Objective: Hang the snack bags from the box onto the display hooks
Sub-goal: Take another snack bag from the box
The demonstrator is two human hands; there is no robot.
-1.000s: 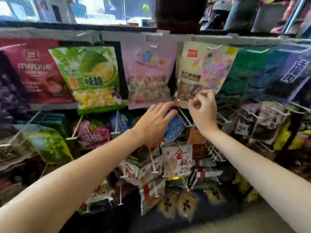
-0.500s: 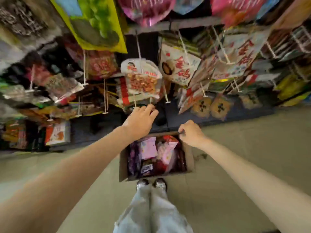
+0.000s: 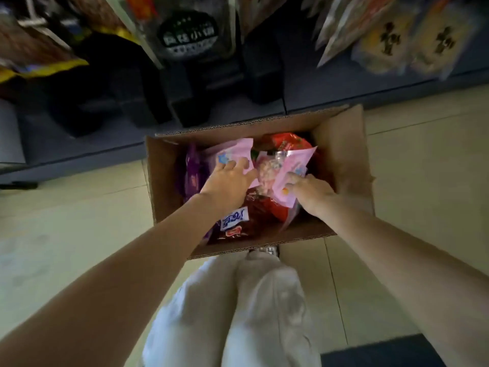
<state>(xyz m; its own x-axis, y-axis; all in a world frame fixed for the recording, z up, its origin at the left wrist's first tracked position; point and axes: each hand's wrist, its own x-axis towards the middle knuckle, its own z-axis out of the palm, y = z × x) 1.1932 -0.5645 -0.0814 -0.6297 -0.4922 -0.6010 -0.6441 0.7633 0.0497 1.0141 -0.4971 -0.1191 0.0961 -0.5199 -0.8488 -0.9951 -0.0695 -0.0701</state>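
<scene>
An open cardboard box (image 3: 341,154) sits on the floor in front of my legs, filled with snack bags. My right hand (image 3: 309,193) grips the lower edge of a pink bag (image 3: 288,165) with a clear window, tilted up in the box. My left hand (image 3: 227,181) rests with spread fingers on a second pink bag (image 3: 232,154) lying to the left. A purple bag (image 3: 191,173), red bags (image 3: 288,143) and a dark red bag (image 3: 246,223) fill the rest. Hanging bags (image 3: 381,35) on the display show only at the top edge.
The dark base of the display rack (image 3: 185,96) stands just behind the box. Pale floor tiles (image 3: 66,221) lie on both sides. My light trousers (image 3: 238,313) fill the lower middle. A dark mat (image 3: 375,353) lies at the bottom right.
My view dropped from the display hooks down to the box. Both hands went from the hanging bags into the box, and my right hand took hold of a pink bag.
</scene>
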